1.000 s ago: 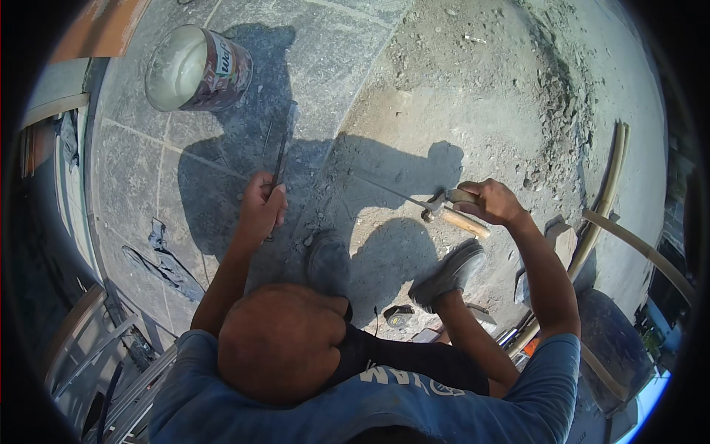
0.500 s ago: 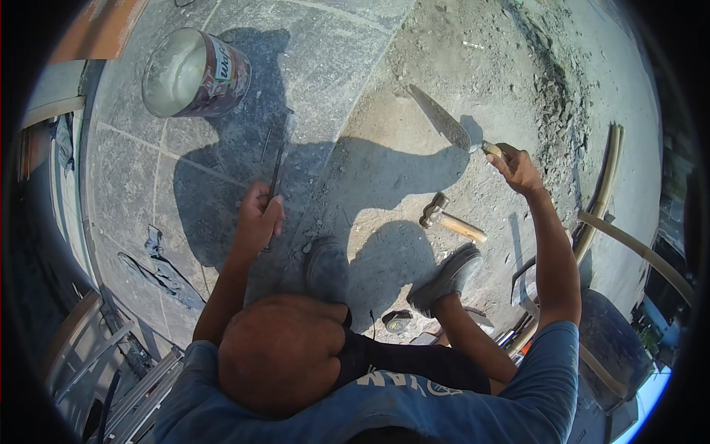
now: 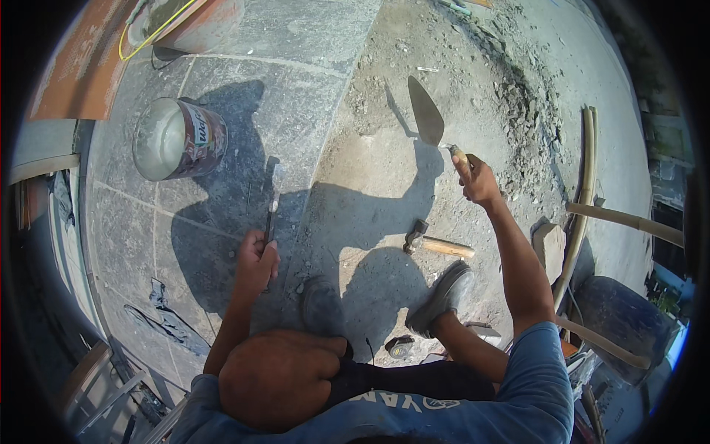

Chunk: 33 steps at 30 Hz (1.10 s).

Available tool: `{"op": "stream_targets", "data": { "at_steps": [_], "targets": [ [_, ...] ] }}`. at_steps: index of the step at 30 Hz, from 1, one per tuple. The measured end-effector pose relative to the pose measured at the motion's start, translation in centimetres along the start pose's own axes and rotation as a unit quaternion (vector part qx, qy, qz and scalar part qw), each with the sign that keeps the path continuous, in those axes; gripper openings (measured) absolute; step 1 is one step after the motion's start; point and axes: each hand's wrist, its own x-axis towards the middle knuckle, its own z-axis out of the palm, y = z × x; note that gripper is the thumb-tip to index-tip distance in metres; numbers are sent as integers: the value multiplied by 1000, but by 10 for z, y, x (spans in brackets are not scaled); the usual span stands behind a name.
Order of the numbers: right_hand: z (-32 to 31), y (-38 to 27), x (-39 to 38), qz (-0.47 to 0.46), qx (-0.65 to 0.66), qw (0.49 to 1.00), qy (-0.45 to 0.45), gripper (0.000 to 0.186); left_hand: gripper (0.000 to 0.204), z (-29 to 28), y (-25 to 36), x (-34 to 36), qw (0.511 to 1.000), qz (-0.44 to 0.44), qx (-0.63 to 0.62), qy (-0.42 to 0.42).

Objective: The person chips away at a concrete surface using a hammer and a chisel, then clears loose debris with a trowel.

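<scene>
Relative to the preceding frame, the pointed trowel (image 3: 427, 111) stands farther forward, its blade turned to show a broader face. The right hand (image 3: 478, 180) is closed around its wooden handle; the blade points away from the person above the rough, rubble-strewn ground (image 3: 481, 122), its narrow shadow falling apart from it on the left. The left hand (image 3: 257, 263) grips a slim metal tool (image 3: 272, 214), whose flat, pale end points forward over the grey paving (image 3: 296, 96).

Between the trowel and the right shoe (image 3: 445, 296) lies a hammer (image 3: 447, 246), head to the left and wooden handle to the right. A tape measure (image 3: 399, 346) rests near the heel of that shoe. At left, a bucket (image 3: 211, 148) with pale contents stands upright on the paving, well apart from both hands. At far right, long poles (image 3: 588, 163) lie near a dark blue drum (image 3: 617, 318).
</scene>
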Motion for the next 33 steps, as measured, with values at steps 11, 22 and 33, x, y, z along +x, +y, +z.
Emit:
{"op": "stream_targets", "data": {
  "at_steps": [11, 22, 33],
  "targets": [
    [9, -12, 51, 90, 94, 991, 19, 61, 15, 22, 27, 93, 946, 200, 255, -34],
    [53, -61, 88, 29, -86, 996, 21, 60, 25, 55, 74, 181, 854, 182, 465, 147],
    [1, 22, 97, 63, -7, 990, 124, 59, 20, 21, 53, 209, 956, 173, 232, 37]
  ]
}}
